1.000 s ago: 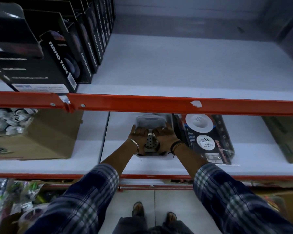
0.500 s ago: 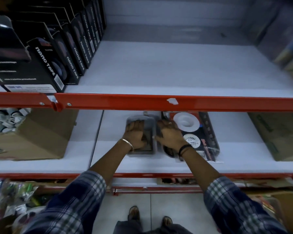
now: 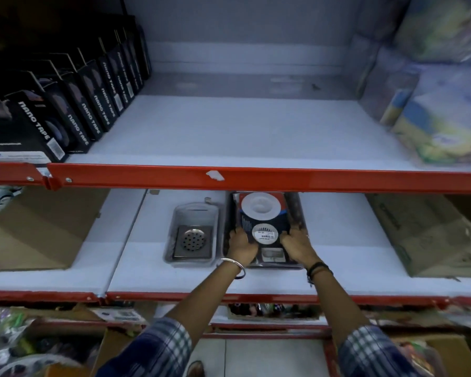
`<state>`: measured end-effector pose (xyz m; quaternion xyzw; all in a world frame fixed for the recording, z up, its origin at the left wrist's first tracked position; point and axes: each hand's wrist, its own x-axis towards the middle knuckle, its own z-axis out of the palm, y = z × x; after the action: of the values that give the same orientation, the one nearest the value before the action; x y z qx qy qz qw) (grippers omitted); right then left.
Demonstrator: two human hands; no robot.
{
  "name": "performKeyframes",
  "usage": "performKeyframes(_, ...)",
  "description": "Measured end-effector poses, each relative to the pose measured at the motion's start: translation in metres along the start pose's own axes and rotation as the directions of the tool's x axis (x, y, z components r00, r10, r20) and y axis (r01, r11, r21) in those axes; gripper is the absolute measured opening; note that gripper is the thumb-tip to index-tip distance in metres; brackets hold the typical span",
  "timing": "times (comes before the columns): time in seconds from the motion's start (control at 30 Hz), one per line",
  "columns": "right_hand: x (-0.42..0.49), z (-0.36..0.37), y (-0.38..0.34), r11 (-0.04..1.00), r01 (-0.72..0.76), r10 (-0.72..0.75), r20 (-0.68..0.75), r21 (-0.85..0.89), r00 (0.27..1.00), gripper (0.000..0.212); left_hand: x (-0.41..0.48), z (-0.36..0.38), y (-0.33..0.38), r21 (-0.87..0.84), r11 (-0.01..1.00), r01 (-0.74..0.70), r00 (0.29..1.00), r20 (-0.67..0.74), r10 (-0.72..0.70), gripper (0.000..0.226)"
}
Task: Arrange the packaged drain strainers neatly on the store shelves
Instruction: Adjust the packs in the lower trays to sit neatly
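**Both hands on the dark strainer pack**

The left hand's fingers (image 3: 235, 235) curl closed over the left edge of the dark packaged strainer (image 3: 264, 227), and the right hand's fingers (image 3: 294, 232) close over its right edge. The left hand (image 3: 241, 247) and right hand (image 3: 298, 247) press in from either side. The pack lies flat on the middle shelf (image 3: 337, 278). Just left of the pack, apart from it, lies a clear packaged strainer (image 3: 193, 235) showing a square metal grate. Cardboard boxes (image 3: 38, 229) sit farther left and right of it.
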<state>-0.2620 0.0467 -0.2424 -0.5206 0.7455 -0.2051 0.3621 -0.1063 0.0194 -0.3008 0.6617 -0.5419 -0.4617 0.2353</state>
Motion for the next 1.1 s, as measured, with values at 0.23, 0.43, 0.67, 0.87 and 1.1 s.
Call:
performKeyframes(0.23, 0.015, 0.012, 0.014, 0.977, 0.051, -0.044, 0.04, -0.209, 0.998, 0.079, -0.018, -0.013, 0.024, 0.114, 0.987, -0.11, 0.992, 0.07, 0.103, 0.079)
performKeyframes(0.43, -0.012, 0.01, 0.016, 0.949, 0.251, -0.283, -0.161, -0.193, 0.945, 0.045, -0.063, -0.062, 0.015, 0.36, 0.893, -0.268, 0.928, -0.154, 0.34, 0.049)
performKeyframes(0.67, -0.063, 0.034, 0.016, 0.817, 0.5, -0.449, 0.227, -0.286, 0.864, 0.032, -0.083, -0.113, -0.059, 0.831, 0.555, -0.048, 0.993, -0.022, 0.12, 0.035)
performKeyframes(0.87, -0.078, 0.049, 0.015, 0.797, 0.436, -0.42, 0.134, -0.418, 0.897, 0.032, -0.091, -0.119, -0.065, 0.883, 0.452, -0.129, 0.99, 0.088, 0.112, 0.043)
performKeyframes(1.1, -0.118, 0.06, 0.026, 0.775, 0.404, -0.414, 0.093, -0.485, 0.905, 0.03, -0.129, -0.124, -0.095, 0.879, 0.409, -0.246, 0.957, 0.152, 0.247, 0.044)
